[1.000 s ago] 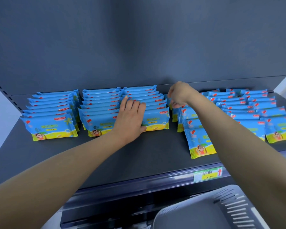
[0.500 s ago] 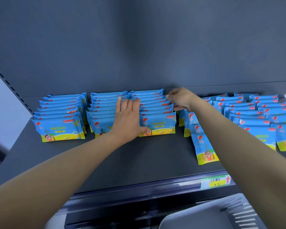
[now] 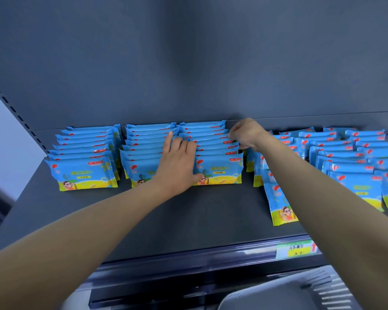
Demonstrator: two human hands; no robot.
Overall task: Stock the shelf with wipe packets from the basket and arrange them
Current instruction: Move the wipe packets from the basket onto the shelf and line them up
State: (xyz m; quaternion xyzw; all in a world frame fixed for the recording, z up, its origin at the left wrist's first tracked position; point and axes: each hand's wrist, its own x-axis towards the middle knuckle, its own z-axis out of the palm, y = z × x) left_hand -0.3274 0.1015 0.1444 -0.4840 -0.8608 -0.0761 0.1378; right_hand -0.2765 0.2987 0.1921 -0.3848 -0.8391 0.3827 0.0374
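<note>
- The shelf (image 3: 188, 220) is a dark grey deck across the middle of the frame; blue and yellow wipe packets (image 3: 83, 173) stand on it in rows that run from near the front toward the back panel (image 3: 188, 63).
- Three tidy rows fill the left and centre: the left row (image 3: 85, 148), the middle row (image 3: 141, 153) and the centre row (image 3: 215, 153), each with its printed face toward the camera.
- The left hand (image 3: 177, 162) lies flat over the tops of the middle and centre rows, bridging the gap between them; its fingers are straight and slightly spread and grasp nothing; the thumb touches the front packet of the centre row.
- The right hand (image 3: 244, 135) sits at the far right end of the centre row, close to the back panel; its fingers are curled with the tips against the packet ends — whether they pinch a packet or only touch it I cannot tell.
- Right of that arm more packets stand in looser rows (image 3: 349, 166); one front packet (image 3: 278, 206) leans well forward of the others, partly hidden by the forearm.
- A green and yellow price label (image 3: 296, 248) sits on the shelf's front rail at lower right; the grey basket (image 3: 289, 291) shows in the bottom right corner — its contents are not visible.
</note>
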